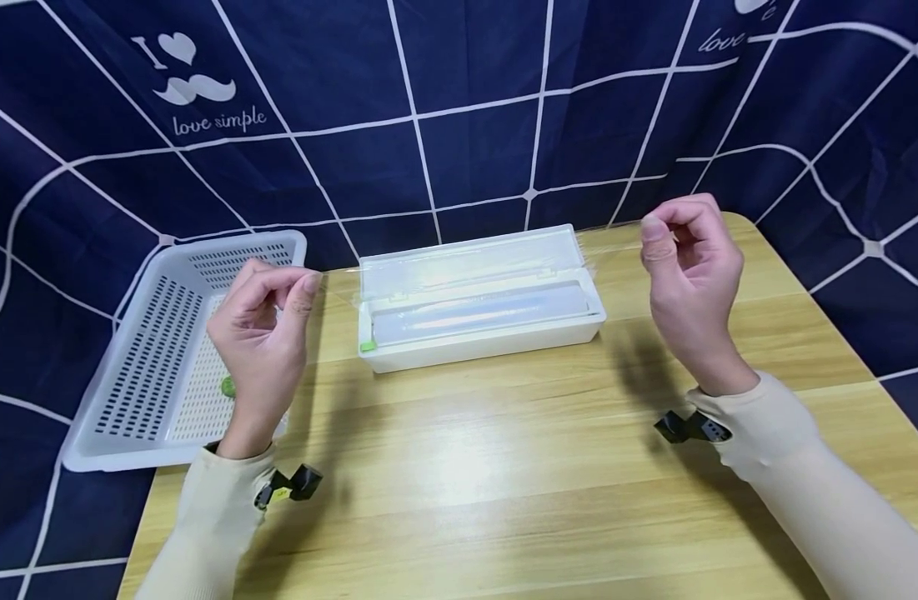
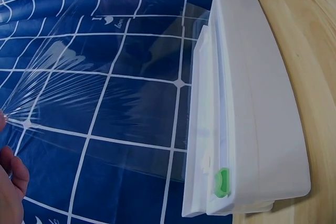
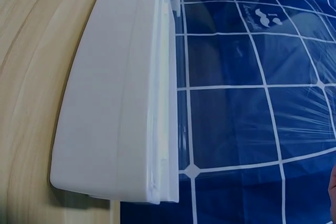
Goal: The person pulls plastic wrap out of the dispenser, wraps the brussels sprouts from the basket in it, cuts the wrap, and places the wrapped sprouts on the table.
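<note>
A clear sheet of plastic wrap (image 2: 121,66) stretches between both hands, above a white wrap dispenser box (image 1: 481,340). My left hand (image 1: 267,325) pinches one corner between thumb and index finger, left of the box. At the right, higher up, my right hand (image 1: 687,283) pinches the other corner the same way. Creases fan out from the pinched corner in the left wrist view. The dispenser's lid (image 1: 466,258) stands raised, and a roll (image 1: 481,310) lies inside. On the box's left end sits a green slider (image 2: 222,183).
A light grey perforated basket (image 1: 113,454) stands on the left of the wooden table (image 1: 459,500), with a small green item (image 1: 228,387) in it, partly behind the left hand. A dark blue cloth with white lines (image 1: 474,158) hangs behind and at the sides.
</note>
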`<action>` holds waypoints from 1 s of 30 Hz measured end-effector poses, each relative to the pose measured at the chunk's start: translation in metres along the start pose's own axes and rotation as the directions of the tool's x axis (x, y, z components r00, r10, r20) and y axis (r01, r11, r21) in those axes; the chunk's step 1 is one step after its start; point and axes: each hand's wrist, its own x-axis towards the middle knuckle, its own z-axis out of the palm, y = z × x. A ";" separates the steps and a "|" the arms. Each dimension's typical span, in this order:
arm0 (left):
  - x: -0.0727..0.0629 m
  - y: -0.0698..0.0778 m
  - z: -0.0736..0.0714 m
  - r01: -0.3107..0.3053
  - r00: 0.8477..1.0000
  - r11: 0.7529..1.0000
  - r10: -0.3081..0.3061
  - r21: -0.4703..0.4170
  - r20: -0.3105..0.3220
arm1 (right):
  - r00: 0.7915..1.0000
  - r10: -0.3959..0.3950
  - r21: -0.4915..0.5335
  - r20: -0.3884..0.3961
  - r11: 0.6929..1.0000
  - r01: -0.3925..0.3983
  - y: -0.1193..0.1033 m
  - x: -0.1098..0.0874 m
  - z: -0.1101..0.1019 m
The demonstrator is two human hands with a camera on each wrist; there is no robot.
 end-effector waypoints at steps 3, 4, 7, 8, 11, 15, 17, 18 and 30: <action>0.000 0.002 0.000 -0.002 1.000 1.000 0.002 0.003 -0.003 | 1.000 0.001 0.009 -0.004 1.000 -0.001 -0.002 0.000 0.000; 0.000 0.003 0.000 -0.003 1.000 1.000 0.003 0.003 -0.003 | 1.000 0.000 0.012 -0.006 1.000 0.000 -0.002 0.000 0.000; -0.001 0.005 0.000 -0.007 1.000 1.000 0.007 0.001 -0.001 | 1.000 -0.002 0.017 -0.009 1.000 0.002 -0.004 0.000 0.000; -0.001 0.005 0.000 -0.009 1.000 1.000 0.009 -0.001 -0.001 | 1.000 -0.003 0.018 -0.010 1.000 0.003 -0.004 0.000 0.000; -0.001 0.007 0.001 -0.012 1.000 1.000 0.012 -0.013 -0.004 | 1.000 -0.005 0.019 -0.013 1.000 0.005 -0.005 0.000 0.001; -0.001 0.009 0.001 -0.017 1.000 1.000 0.017 -0.014 -0.011 | 1.000 -0.008 0.022 -0.020 1.000 0.008 -0.006 0.000 0.002; -0.001 0.010 0.001 -0.020 1.000 1.000 0.020 -0.004 -0.015 | 1.000 -0.011 0.024 -0.023 1.000 0.012 -0.007 0.000 0.003; 0.000 0.010 0.001 -0.021 1.000 1.000 0.021 -0.002 -0.017 | 1.000 -0.013 0.027 -0.025 1.000 0.013 -0.008 0.001 0.004; 0.003 0.016 0.003 -0.032 0.999 0.999 0.031 -0.009 -0.036 | 0.998 -0.033 0.059 -0.057 0.998 0.036 -0.016 0.003 0.010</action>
